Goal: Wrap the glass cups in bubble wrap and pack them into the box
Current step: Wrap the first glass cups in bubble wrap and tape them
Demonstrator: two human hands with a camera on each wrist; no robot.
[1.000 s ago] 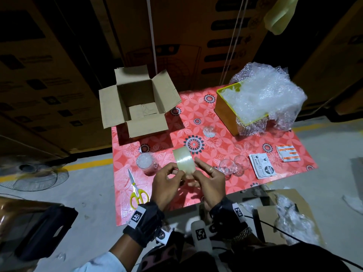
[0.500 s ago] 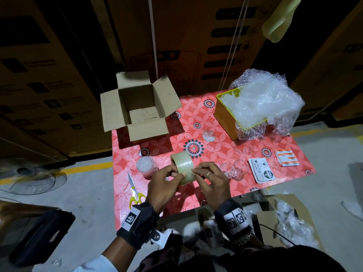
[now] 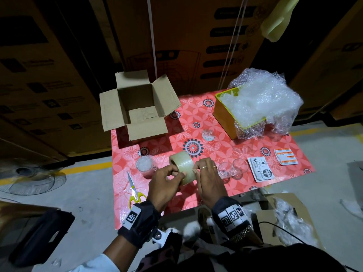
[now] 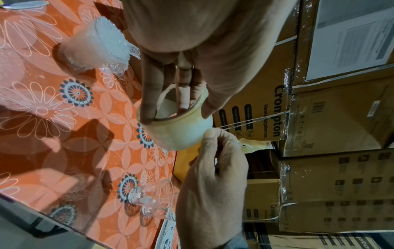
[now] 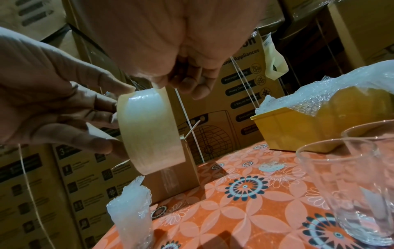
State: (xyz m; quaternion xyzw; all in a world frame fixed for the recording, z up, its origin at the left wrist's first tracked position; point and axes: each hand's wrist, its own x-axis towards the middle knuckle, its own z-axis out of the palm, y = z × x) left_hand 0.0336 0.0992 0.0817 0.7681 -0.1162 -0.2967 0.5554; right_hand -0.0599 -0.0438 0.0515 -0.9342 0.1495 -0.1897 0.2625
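Both hands hold a roll of clear packing tape (image 3: pixel 182 167) above the near part of the red flowered table (image 3: pixel 245 150). My left hand (image 3: pixel 176 173) grips the roll (image 4: pixel 183 133) with fingers (image 4: pixel 149 94) inside the core and the thumb outside. My right hand (image 3: pixel 196 168) curls its fingertips onto the roll's outer band (image 5: pixel 149 129). A cup wrapped in bubble wrap (image 3: pixel 144 166) stands left of the hands. Two bare glass cups (image 3: pixel 225 170) (image 3: pixel 240 166) stand to the right. The open cardboard box (image 3: pixel 137 108) sits at the far left.
A yellow bin (image 3: pixel 222 114) heaped with bubble wrap (image 3: pixel 261 99) stands at the far right. Yellow-handled scissors (image 3: pixel 134 191) lie near the left edge. Label sheets (image 3: pixel 260 171) (image 3: pixel 285 157) lie right of the cups. A small bubble wrap scrap (image 3: pixel 208 134) lies mid-table. Stacked cartons stand behind.
Both hands keep hold of the tape roll. The roll has tilted, and my right fingertips have shifted over its outer band.
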